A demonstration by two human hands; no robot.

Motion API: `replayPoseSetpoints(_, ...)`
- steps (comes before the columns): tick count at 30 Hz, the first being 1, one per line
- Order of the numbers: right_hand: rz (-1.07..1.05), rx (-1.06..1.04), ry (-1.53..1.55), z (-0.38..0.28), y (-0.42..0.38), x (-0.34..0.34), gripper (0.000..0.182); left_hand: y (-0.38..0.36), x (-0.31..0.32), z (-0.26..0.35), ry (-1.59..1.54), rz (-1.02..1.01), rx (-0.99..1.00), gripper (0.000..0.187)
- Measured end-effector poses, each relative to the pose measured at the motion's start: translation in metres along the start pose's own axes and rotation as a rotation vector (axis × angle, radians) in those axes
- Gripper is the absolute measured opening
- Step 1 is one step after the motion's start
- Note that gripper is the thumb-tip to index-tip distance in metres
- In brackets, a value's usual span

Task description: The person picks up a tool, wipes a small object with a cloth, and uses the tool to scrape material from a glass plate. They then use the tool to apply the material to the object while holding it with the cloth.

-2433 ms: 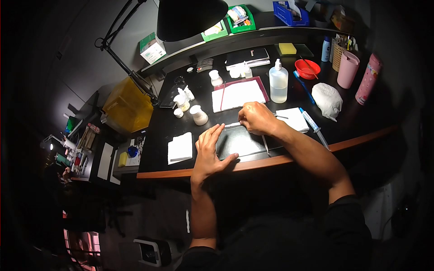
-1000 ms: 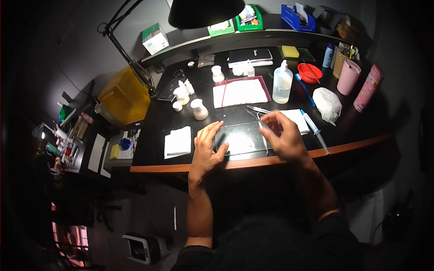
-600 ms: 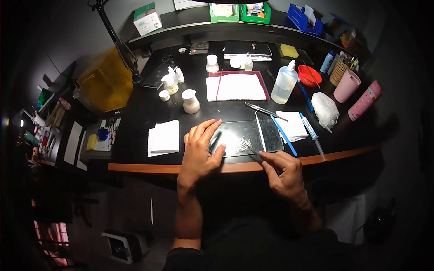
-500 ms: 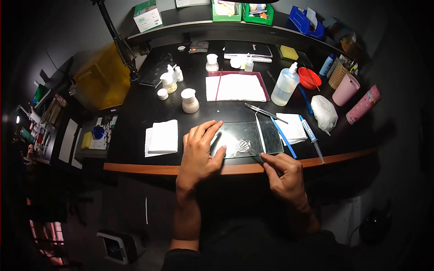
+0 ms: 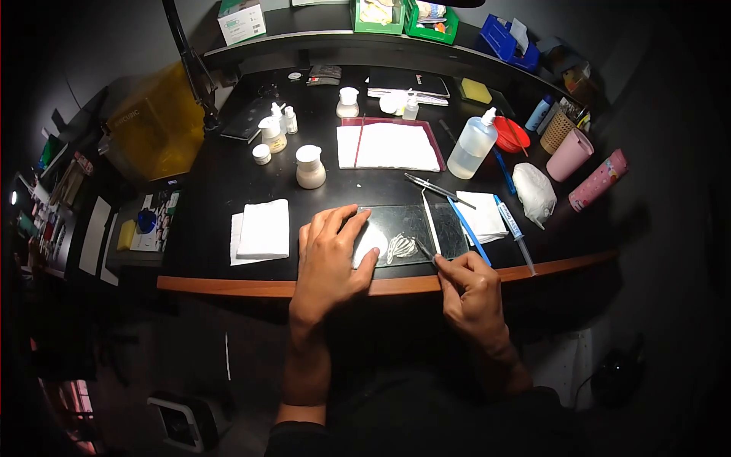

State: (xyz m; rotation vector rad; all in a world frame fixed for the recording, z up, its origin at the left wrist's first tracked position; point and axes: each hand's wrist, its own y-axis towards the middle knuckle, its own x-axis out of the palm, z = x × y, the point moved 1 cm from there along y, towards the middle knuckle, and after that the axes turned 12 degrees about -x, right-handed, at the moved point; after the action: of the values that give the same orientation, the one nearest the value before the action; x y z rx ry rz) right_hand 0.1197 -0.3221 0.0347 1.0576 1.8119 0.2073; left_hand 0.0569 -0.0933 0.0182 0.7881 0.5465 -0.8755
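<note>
A clear glass slab (image 5: 411,217) lies near the table's front edge, with a smear of white paste (image 5: 401,247) streaked in curved lines on it. My left hand (image 5: 329,255) rests at the slab's left end, fingers spread, with thumb and fingertips touching the glass. Pinched in my right hand (image 5: 474,286) is a thin metal spatula (image 5: 426,249), its tip at the right edge of the paste. A white stick-like tool (image 5: 430,221) lies across the slab, and a blue-handled tool (image 5: 470,232) lies along its right end. Tweezers (image 5: 438,190) lie behind the slab.
Folded white tissues (image 5: 263,230) lie left, and a syringe (image 5: 516,234) on tissues right. Behind stand a glass jar (image 5: 310,169), a tissue-covered tray (image 5: 388,146), a clear squeeze bottle (image 5: 470,150), a red bowl (image 5: 512,137) and a pink cup (image 5: 569,154).
The spatula tip has moved slightly up the slab, and the white paste looks more spread out. My left hand keeps its place on the glass. The whole view has shifted a little.
</note>
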Motion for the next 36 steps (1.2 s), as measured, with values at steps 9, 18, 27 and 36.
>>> replayPoseSetpoints(9, -0.016, -0.056, -0.044, -0.005, -0.001, 0.01, 0.024, -0.001, 0.003, 0.0, 0.094, -0.014, 0.0, 0.052)
replayPoseSetpoints(18, -0.008, -0.083, -0.008, -0.014, 0.003, 0.009, 0.023, -0.001, 0.002, 0.002, 0.084, -0.011, 0.007, 0.052)
replayPoseSetpoints(27, -0.035, -0.06, -0.041, -0.014, 0.004, 0.007, 0.021, -0.001, 0.004, -0.002, 0.1, 0.005, 0.014, 0.054)
replayPoseSetpoints(36, -0.025, -0.058, -0.07, -0.005, 0.006, 0.004, 0.022, -0.002, 0.003, 0.0, 0.071, -0.007, 0.011, 0.052)
